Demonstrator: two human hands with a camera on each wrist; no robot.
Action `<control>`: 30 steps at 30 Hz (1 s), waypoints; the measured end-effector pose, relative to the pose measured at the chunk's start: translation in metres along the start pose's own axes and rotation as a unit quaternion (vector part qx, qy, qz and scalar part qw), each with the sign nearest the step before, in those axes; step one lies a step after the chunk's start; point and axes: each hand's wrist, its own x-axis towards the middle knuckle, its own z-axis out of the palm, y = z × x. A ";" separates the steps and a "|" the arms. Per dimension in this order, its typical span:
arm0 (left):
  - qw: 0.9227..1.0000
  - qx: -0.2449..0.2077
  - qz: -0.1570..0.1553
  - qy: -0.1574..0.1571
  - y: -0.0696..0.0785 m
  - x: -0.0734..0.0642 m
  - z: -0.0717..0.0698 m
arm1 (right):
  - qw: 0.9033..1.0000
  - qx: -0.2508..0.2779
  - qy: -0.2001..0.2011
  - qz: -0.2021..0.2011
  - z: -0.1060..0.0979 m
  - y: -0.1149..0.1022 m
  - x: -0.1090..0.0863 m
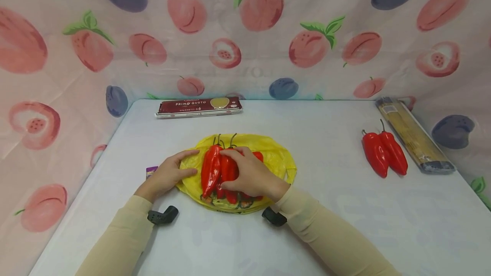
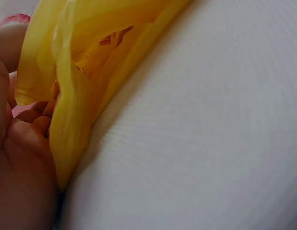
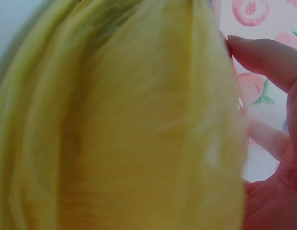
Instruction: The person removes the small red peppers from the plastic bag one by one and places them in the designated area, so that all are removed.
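Several glossy red peppers (image 1: pixel 211 171) with dark stems lie on a crumpled yellow plastic bag (image 1: pixel 276 156) in the middle of the table. My right hand (image 1: pixel 251 173) is over the peppers, its thumb and fingers on either side of one. In the right wrist view the yellow bag (image 3: pixel 139 124) covers most of that pepper, and fingertips touch a red edge. At the bag's left side my left hand (image 1: pixel 170 173) rests on the plastic, thumb and fingers apart. In the left wrist view loose folds of the bag (image 2: pixel 72 120) partly hide its fingers.
Two more red peppers (image 1: pixel 377 152) lie at the right, beside a clear pack of spaghetti (image 1: pixel 414 135). A dark red spaghetti box (image 1: pixel 199 107) lies along the back edge. A small purple packet (image 1: pixel 151 171) shows partly behind my left wrist. Fruit-patterned cloth (image 1: pixel 253 54) surrounds the white table.
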 end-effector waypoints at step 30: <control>1.000 0.005 -0.004 0.001 0.000 0.000 -0.001 | 0.996 0.044 -0.011 -0.071 -0.003 0.008 -0.003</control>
